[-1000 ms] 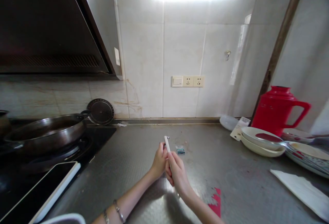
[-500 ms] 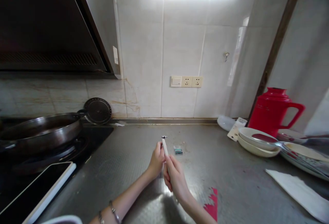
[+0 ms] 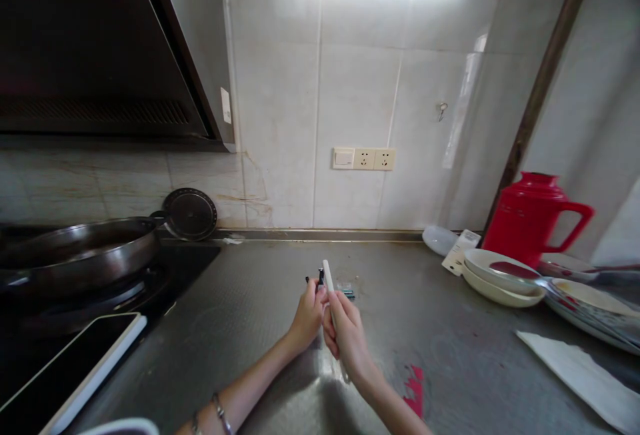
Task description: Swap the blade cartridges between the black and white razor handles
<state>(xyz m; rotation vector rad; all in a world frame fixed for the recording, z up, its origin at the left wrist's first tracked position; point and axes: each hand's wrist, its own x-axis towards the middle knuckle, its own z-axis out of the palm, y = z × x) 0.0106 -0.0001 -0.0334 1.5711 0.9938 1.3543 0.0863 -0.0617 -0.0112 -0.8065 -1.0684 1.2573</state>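
My right hand (image 3: 347, 335) is closed around a white razor handle (image 3: 327, 274), which points up and away from me. Just left of it, my left hand (image 3: 306, 318) pinches a small black razor head (image 3: 321, 278) with its thumb and fingers. The handle's top end stands beside the black piece, apart from it or nearly so. Behind my right fingers, a small clear pack of green-and-dark razor cartridges (image 3: 349, 294) lies on the counter, partly covered by the hand.
A metal counter (image 3: 240, 315) spreads beneath my hands. To the left are a phone (image 3: 75, 368) and a pan (image 3: 85, 248) on the stove. On the right stand a red thermos jug (image 3: 525, 215), stacked bowls (image 3: 500, 282) and a white sheet (image 3: 575, 372).
The T-shaped head has come off the top of the white handle. Its dark part now sits in my left fingers, while my right hand has shifted slightly right with the handle.
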